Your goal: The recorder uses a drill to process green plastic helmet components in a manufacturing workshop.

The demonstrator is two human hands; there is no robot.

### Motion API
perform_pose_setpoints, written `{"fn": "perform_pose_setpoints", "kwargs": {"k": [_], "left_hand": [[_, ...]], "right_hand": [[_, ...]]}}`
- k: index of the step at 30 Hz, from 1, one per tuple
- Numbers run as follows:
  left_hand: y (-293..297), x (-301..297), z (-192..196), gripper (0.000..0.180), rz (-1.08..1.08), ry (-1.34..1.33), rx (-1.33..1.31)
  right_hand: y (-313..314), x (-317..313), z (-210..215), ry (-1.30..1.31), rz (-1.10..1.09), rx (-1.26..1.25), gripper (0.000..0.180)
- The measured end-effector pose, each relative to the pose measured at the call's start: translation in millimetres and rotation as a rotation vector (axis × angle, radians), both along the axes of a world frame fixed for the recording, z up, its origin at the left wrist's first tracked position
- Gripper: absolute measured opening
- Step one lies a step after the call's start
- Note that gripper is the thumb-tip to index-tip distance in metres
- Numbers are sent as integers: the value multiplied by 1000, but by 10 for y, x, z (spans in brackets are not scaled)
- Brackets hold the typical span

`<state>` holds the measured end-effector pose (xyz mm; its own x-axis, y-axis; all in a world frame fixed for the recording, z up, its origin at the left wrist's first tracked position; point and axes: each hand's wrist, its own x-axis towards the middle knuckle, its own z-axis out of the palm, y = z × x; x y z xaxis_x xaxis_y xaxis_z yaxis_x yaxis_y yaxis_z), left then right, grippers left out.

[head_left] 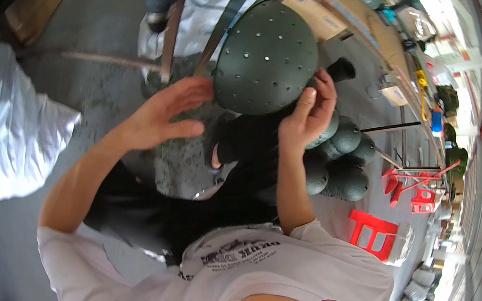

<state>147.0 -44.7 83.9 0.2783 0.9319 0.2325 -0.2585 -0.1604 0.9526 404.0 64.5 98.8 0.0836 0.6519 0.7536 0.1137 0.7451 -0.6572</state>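
Note:
A dark green helmet shell [271,76], dotted with many small holes, sits in front of me with its domed side showing. My left hand [172,114] is open at the shell's left edge, its fingers stretched toward it and the thumb apart; whether the fingertips touch is hard to see. At the lower right rim, my right hand [313,107] is closed, thumb and curled fingers at the edge of the shell. What lies beneath the shell is mostly hidden. A black cylinder-like part [341,69] sticks out just beyond my right hand.
A black power tool [158,3] hangs at the top by metal bars. More green shells [344,167] are piled at my right, with red plastic stools [374,233] farther off. Silvery-white sheeting [7,132] lies left. A long workbench [367,24] runs along the right.

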Motion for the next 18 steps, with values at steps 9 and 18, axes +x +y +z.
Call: {"fn": "perform_pose_setpoints", "kwargs": {"k": [9,18], "left_hand": [[23,-101,-282,37,13,86,-292],[32,-463,-382,32,-64,710,-298]], "right_hand": [[-292,-45,-830,-137,254,-645,33],[898,-648,-413,-855,917,-25,47]]}}
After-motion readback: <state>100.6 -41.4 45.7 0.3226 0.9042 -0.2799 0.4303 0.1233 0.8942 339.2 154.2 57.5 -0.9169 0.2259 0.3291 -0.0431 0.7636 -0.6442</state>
